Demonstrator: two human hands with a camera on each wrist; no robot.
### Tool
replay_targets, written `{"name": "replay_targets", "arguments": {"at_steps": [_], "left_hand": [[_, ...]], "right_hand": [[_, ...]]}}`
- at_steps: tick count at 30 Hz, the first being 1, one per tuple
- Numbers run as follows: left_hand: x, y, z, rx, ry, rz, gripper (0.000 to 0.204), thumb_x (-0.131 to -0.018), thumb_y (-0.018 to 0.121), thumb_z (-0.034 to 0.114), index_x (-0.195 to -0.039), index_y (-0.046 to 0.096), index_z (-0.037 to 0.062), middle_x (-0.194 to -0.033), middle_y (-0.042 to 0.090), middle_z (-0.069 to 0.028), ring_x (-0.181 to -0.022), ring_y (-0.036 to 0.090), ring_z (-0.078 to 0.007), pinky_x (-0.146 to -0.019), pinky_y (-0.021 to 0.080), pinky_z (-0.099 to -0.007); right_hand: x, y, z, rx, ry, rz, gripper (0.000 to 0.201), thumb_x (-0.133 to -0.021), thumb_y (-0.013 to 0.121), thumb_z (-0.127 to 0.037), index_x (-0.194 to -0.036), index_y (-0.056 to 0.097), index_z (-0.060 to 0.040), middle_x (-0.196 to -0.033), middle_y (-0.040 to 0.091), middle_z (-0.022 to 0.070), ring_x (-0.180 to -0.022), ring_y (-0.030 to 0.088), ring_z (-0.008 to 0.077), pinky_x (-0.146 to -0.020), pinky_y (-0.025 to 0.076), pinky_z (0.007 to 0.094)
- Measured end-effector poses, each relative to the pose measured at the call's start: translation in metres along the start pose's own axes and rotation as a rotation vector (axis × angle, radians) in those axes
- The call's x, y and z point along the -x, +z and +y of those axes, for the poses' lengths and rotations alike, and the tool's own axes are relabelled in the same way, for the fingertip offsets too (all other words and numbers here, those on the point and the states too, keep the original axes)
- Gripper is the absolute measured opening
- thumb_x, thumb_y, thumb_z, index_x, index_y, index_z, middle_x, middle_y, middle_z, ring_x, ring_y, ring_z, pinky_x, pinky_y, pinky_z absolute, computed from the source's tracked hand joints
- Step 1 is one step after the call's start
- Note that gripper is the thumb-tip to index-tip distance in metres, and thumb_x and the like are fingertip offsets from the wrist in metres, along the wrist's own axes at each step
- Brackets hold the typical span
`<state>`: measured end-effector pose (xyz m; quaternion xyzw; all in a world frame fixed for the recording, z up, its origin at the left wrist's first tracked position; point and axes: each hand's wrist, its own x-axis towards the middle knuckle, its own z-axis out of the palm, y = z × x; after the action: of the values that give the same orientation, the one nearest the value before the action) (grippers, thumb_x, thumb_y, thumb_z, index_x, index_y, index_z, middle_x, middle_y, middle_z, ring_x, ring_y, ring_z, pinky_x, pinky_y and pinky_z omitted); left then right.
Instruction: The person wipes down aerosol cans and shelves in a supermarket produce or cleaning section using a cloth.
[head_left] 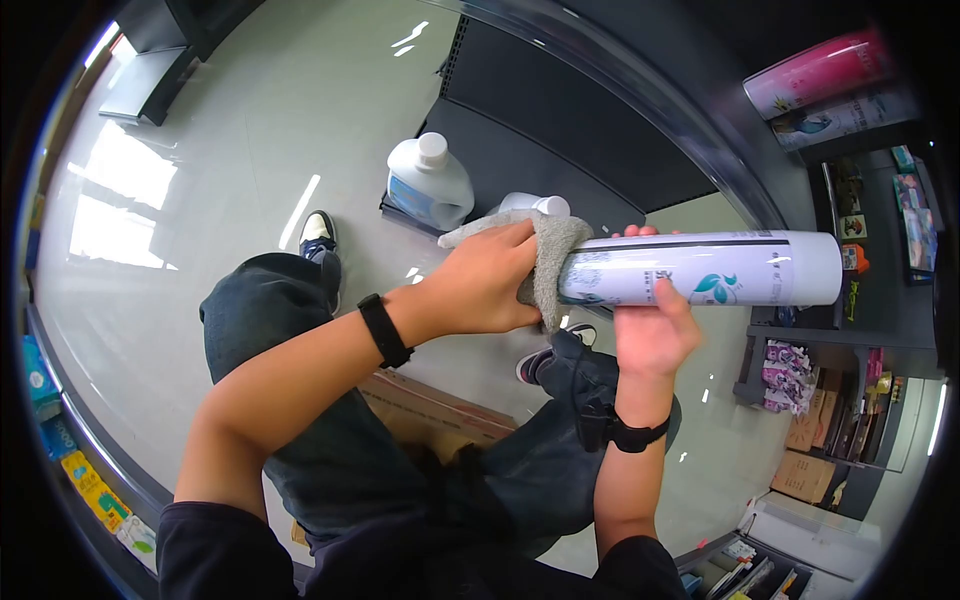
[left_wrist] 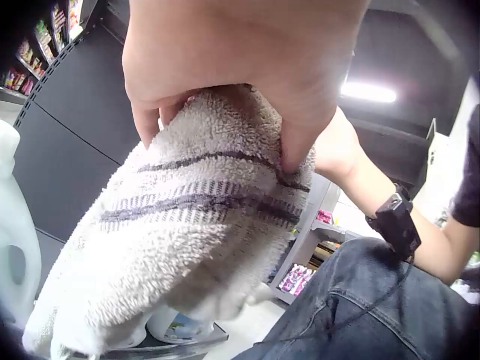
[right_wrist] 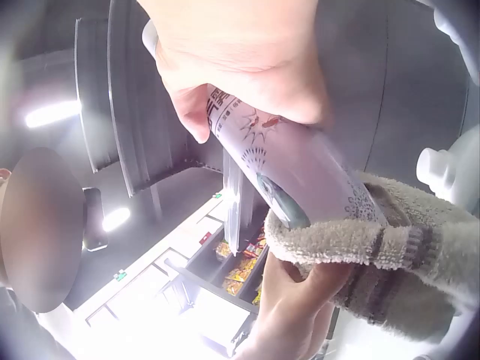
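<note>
A white aerosol can (head_left: 720, 270) with a teal leaf print lies nearly level in front of the body. My right hand (head_left: 655, 345) grips it around the middle, thumb on the near side and fingertips showing beyond the far edge. Insect drawings show on the can in the right wrist view. Around the can's left end is a grey terry towel (head_left: 562, 250), which my left hand (head_left: 488, 285) holds against it, hiding that end. In the left wrist view the towel (left_wrist: 187, 247) hangs in folds with dark stripes, pinched between thumb and fingers.
A large white jug (head_left: 432, 180) and another white bottle (head_left: 548, 205) rest on the low dark shelf (head_left: 570, 165) beyond the hands. Pink and dark cans (head_left: 820, 75) lie upper right. A cardboard box (head_left: 440, 405) is between the legs, on the glossy floor (head_left: 230, 150).
</note>
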<state>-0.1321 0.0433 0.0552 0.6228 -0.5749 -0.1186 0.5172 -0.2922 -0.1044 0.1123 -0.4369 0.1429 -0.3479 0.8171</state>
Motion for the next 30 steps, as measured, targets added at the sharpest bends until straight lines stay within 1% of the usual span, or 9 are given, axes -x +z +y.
{"name": "replay_targets", "arguments": {"at_steps": [3, 8, 10, 14, 16, 18, 24, 27, 30], "left_hand": [[0.002, -0.001, 0.003, 0.125, -0.044, -0.018, 0.075, -0.073, 0.083, 0.020, -0.139, 0.051, 0.0059, -0.121, 0.061, -0.0189, -0.112, 0.060, -0.0418, -0.097, 0.050, -0.0460], [-0.001, 0.008, 0.008, 0.462, -0.109, 0.035, 0.074, -0.080, 0.081, 0.023, -0.143, 0.048, 0.0040, -0.132, 0.057, -0.0189, -0.123, 0.057, -0.0375, -0.105, 0.045, -0.0423], [0.002, 0.005, 0.005, 0.537, -0.213, -0.047, 0.084, -0.087, 0.078, 0.021, -0.155, 0.032, 0.0045, -0.149, 0.045, -0.0150, -0.138, 0.047, -0.0283, -0.113, 0.041, -0.0408], [0.000, 0.008, 0.001, 0.321, -0.069, 0.035, 0.087, -0.085, 0.081, 0.025, -0.154, 0.033, 0.0021, -0.149, 0.045, -0.0160, -0.139, 0.046, -0.0286, -0.115, 0.037, -0.0415], [-0.001, 0.007, 0.007, 0.363, -0.046, 0.158, 0.081, -0.078, 0.080, 0.023, -0.145, 0.042, 0.0003, -0.137, 0.052, -0.0213, -0.129, 0.051, -0.0394, -0.111, 0.040, -0.0440], [-0.001, 0.003, 0.012, 0.345, -0.041, 0.170, 0.081, -0.076, 0.080, 0.021, -0.145, 0.043, 0.0003, -0.136, 0.053, -0.0217, -0.128, 0.051, -0.0403, -0.110, 0.041, -0.0439], [-0.003, -0.002, 0.016, 0.315, -0.064, 0.215, 0.080, -0.070, 0.077, 0.018, -0.142, 0.045, 0.0002, -0.133, 0.054, -0.0219, -0.124, 0.053, -0.0415, -0.108, 0.042, -0.0440], [-0.002, -0.002, 0.015, 0.300, -0.103, 0.254, 0.080, -0.069, 0.078, 0.019, -0.140, 0.045, -0.0004, -0.131, 0.055, -0.0208, -0.122, 0.055, -0.0386, -0.107, 0.044, -0.0432], [-0.004, -0.005, 0.020, 0.408, -0.187, 0.271, 0.080, -0.071, 0.075, 0.016, -0.142, 0.042, -0.0017, -0.133, 0.055, -0.0180, -0.124, 0.055, -0.0304, -0.108, 0.043, -0.0411]], "right_hand": [[0.003, 0.006, 0.009, 0.043, 0.021, -0.067, 0.061, -0.081, 0.069, -0.002, -0.139, 0.049, -0.0026, -0.132, 0.056, 0.0197, -0.135, 0.049, 0.0322, -0.119, 0.032, 0.0533], [0.021, 0.024, 0.037, 0.290, 0.160, -0.017, 0.062, -0.087, 0.077, -0.011, -0.140, 0.048, 0.0001, -0.129, 0.058, 0.0102, -0.121, 0.058, 0.0207, -0.106, 0.044, 0.0343], [0.018, 0.023, 0.040, 0.218, 0.238, -0.050, 0.063, -0.092, 0.073, -0.015, -0.145, 0.044, 0.0004, -0.132, 0.057, 0.0096, -0.124, 0.055, 0.0203, -0.108, 0.042, 0.0352], [0.023, 0.014, 0.053, 0.210, 0.240, -0.123, 0.056, -0.103, 0.055, -0.027, -0.149, 0.040, 0.0001, -0.145, 0.051, 0.0126, -0.136, 0.049, 0.0239, -0.115, 0.036, 0.0397], [0.026, 0.019, 0.053, 0.249, 0.223, -0.155, 0.058, -0.105, 0.051, -0.031, -0.152, 0.036, 0.0002, -0.149, 0.048, 0.0127, -0.139, 0.046, 0.0247, -0.117, 0.035, 0.0402], [0.028, 0.018, 0.054, 0.339, 0.221, -0.233, 0.067, -0.109, 0.039, -0.044, -0.158, 0.027, 0.0000, -0.156, 0.042, 0.0125, -0.144, 0.041, 0.0256, -0.120, 0.031, 0.0408], [0.032, 0.007, 0.054, 0.409, 0.373, -0.300, 0.077, -0.109, 0.024, -0.060, -0.158, 0.028, -0.0005, -0.158, 0.039, 0.0116, -0.146, 0.038, 0.0248, -0.121, 0.028, 0.0404], [0.030, 0.012, 0.047, 0.441, 0.345, -0.396, 0.077, -0.110, 0.024, -0.056, -0.163, 0.012, -0.0016, -0.165, 0.026, 0.0119, -0.153, 0.025, 0.0249, -0.124, 0.021, 0.0388], [0.028, 0.030, 0.041, 0.299, 0.273, -0.266, 0.069, -0.111, 0.028, -0.050, -0.158, 0.025, -0.0002, -0.158, 0.038, 0.0155, -0.147, 0.036, 0.0261, -0.121, 0.027, 0.0395]]}}
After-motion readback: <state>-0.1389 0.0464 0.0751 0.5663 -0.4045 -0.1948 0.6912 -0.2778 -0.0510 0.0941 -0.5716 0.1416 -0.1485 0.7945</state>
